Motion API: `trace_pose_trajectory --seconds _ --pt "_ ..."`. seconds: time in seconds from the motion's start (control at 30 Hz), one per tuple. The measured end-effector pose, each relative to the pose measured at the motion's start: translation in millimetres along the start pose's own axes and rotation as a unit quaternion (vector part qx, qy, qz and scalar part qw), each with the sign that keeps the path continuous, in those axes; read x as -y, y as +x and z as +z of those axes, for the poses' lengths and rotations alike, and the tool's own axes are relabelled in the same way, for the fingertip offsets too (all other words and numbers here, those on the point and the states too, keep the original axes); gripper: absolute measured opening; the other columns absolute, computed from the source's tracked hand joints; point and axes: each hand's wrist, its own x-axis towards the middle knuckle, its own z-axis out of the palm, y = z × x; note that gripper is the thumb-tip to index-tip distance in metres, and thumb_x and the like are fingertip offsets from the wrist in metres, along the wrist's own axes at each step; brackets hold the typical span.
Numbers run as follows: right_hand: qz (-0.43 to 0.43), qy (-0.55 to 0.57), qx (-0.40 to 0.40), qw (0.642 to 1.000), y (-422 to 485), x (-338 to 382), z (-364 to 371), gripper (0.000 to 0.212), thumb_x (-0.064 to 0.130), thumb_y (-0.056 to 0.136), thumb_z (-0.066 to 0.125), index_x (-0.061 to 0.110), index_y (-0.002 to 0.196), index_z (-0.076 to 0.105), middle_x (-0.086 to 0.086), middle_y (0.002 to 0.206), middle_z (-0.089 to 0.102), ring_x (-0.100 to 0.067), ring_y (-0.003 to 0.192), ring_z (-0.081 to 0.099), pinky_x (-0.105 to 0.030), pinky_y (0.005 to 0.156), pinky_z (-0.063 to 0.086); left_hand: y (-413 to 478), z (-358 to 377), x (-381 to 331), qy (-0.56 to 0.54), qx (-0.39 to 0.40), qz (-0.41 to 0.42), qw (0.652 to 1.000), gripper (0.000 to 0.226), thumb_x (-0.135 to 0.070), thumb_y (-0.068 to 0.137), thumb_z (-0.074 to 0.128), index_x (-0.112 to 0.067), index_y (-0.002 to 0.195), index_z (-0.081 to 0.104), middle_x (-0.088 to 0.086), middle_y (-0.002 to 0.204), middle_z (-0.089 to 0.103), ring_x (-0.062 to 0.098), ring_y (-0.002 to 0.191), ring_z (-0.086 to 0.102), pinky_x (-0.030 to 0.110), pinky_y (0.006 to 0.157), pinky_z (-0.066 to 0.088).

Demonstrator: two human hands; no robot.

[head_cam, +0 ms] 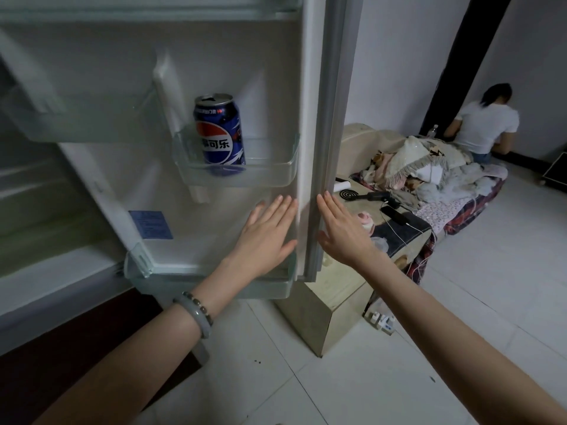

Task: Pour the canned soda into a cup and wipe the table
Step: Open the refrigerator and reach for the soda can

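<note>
A blue soda can (219, 133) stands upright in a clear shelf bin (273, 173) on the inside of the open fridge door (310, 118). My left hand (265, 237) lies flat on the door's inner panel, below and right of the can, fingers spread and holding nothing. My right hand (343, 231) rests flat against the door's outer edge, fingers straight, also holding nothing. No cup or cloth is in view.
The fridge's interior shelves (36, 191) are at the left. Behind the door stands a low cabinet (331, 302) with cables, a coil and small items. A bed piled with blankets (429, 173) lies beyond, where a person (484, 124) sits. A power strip (380, 322) lies on the tiled floor.
</note>
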Motion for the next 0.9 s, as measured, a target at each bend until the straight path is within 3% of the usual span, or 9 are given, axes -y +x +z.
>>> trace_pose_trajectory --seconds 0.1,0.23,0.33,0.5,0.67,0.77,0.9 --pt "0.005 -0.012 0.056 0.998 -9 15 -30 0.065 0.022 0.096 0.043 0.006 0.149 0.010 -0.012 0.158 0.008 -0.023 0.145 0.007 -0.043 0.117 0.017 -18 -21 -2 -0.014 -0.010 -0.030 0.999 0.071 -0.047 0.096 0.036 -0.014 0.150 0.003 0.002 0.158 0.003 0.014 0.145 -0.001 0.037 0.115 -0.005" --pt "-0.015 -0.027 0.066 0.997 -23 36 -63 0.049 0.021 0.091 0.050 0.001 0.133 0.038 -0.015 0.143 0.035 -0.027 0.136 0.028 -0.044 0.107 0.032 -48 -51 -2 -0.031 -0.022 -0.054 0.998 0.069 -0.048 0.096 0.035 -0.014 0.150 0.007 0.002 0.158 0.007 0.013 0.145 0.001 0.036 0.118 -0.001" --pt "-0.033 -0.036 0.079 0.996 -34 50 -81 0.045 0.027 0.090 0.053 0.002 0.127 0.045 -0.013 0.134 0.042 -0.027 0.129 0.036 -0.045 0.100 0.039 -73 -76 -1 -0.039 -0.031 -0.062 0.997 0.068 -0.048 0.096 0.035 -0.016 0.150 0.010 0.001 0.158 0.009 0.013 0.145 0.003 0.033 0.117 0.001" --pt "-0.054 -0.013 0.053 0.997 -48 77 -113 0.043 0.028 0.090 0.054 0.002 0.123 0.047 -0.013 0.128 0.044 -0.029 0.125 0.042 -0.038 0.091 0.043 -109 -123 2 -0.041 -0.063 -0.069 0.995 0.065 -0.047 0.096 0.038 -0.016 0.149 0.016 0.000 0.157 0.017 0.013 0.144 0.010 0.029 0.115 0.005" --pt "-0.085 0.016 0.015 0.996 -48 98 -137 0.053 0.027 0.090 0.053 0.003 0.135 0.040 -0.013 0.141 0.040 -0.028 0.132 0.036 -0.042 0.103 0.038 -127 -162 12 -0.045 -0.101 -0.088 0.990 0.064 -0.047 0.095 0.042 -0.018 0.147 0.022 -0.001 0.155 0.023 0.012 0.143 0.014 0.025 0.113 0.010" --pt "-0.093 0.032 -0.001 0.995 -46 110 -148 0.062 0.028 0.092 0.052 0.005 0.145 0.027 -0.012 0.153 0.026 -0.024 0.141 0.025 -0.037 0.113 0.027 -130 -179 22 -0.057 -0.112 -0.106 0.986 0.065 -0.048 0.094 0.043 -0.018 0.147 0.023 -0.001 0.154 0.025 0.012 0.143 0.016 0.028 0.113 0.013" --pt "-0.105 0.054 -0.036 0.992 -35 123 -158 0.064 0.027 0.093 0.051 0.008 0.147 0.023 -0.011 0.154 0.024 -0.023 0.141 0.024 -0.032 0.112 0.022 -122 -195 37 -0.080 -0.125 -0.135 0.980 0.065 -0.047 0.094 0.043 -0.015 0.147 0.023 0.002 0.154 0.025 0.015 0.142 0.018 0.031 0.113 0.015"
